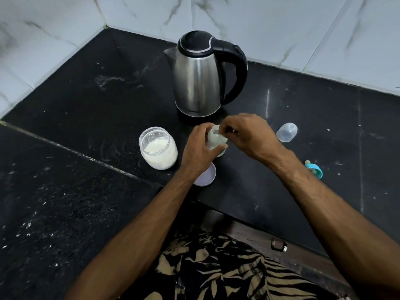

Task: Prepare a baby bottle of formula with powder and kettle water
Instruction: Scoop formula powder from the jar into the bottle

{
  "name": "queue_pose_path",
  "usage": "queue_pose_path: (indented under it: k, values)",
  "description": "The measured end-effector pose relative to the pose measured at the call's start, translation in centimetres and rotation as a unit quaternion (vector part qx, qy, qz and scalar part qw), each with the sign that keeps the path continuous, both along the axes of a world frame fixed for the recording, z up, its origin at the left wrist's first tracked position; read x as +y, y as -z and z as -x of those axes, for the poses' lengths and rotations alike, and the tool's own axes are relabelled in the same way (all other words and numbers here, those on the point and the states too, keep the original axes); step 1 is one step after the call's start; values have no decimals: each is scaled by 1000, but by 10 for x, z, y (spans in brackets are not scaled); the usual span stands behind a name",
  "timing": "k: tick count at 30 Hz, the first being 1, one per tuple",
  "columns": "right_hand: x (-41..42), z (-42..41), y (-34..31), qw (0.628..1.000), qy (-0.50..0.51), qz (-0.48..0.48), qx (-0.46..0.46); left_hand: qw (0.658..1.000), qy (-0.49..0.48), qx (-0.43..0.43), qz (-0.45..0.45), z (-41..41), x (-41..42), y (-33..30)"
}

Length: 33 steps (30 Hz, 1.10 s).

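Observation:
A translucent baby bottle (pixel 217 140) stands open-topped on the black counter in front of the steel kettle (pixel 199 76). My left hand (pixel 198 148) grips the bottle's body. My right hand (pixel 249 135) pinches a small spoon over the bottle's mouth; most of the spoon is hidden by my fingers. An open jar of white formula powder (pixel 158 148) sits just left of my left hand. The jar's pale lid (pixel 206 175) lies flat under my left wrist.
The bottle's clear cap (pixel 286 132) lies on its side to the right. A teal nipple ring (pixel 313 167) lies further right, beside my right forearm. Marble wall tiles (pixel 281 22) close the counter at the back and left. The counter's front edge (pixel 238 217) runs below my arms.

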State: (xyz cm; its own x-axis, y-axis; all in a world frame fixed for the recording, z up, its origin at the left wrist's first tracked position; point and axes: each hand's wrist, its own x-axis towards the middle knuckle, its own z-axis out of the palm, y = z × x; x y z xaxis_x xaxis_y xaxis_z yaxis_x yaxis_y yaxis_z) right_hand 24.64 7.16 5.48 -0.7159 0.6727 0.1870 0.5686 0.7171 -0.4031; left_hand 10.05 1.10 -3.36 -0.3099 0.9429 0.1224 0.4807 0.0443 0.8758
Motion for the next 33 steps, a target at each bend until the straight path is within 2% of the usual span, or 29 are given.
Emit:
queue_pose_path:
  k: [3,6,7,9,12,17,20,26,30,33]
  values:
    - [0,1,-2,998,25,-23,61,1000,-1,0,1,0,1,-1]
    - [1,3,1,1000,19,11,-2,1000,-1,-1,5,1,1,-1]
    - [0,3,4,999,23,25,4,1000,0,-5,5,1,1,-1]
    - [0,2,6,994,53,46,89,1000,-1,-13,4,0,1,-1]
    - [2,1,7,970,115,83,199,1000,-3,-9,6,0,1,-2]
    - [6,1,13,937,176,136,270,1000,-5,-13,11,-1,0,0]
    - [5,-1,14,918,178,146,324,1000,-7,-16,10,-1,1,0]
    - [8,-4,16,890,198,169,374,999,-6,-31,13,-1,0,1]
    - [10,-7,19,847,231,234,417,997,-7,-76,27,0,-3,0]
    - [11,-6,18,817,242,267,449,997,-15,-73,34,3,-7,1]
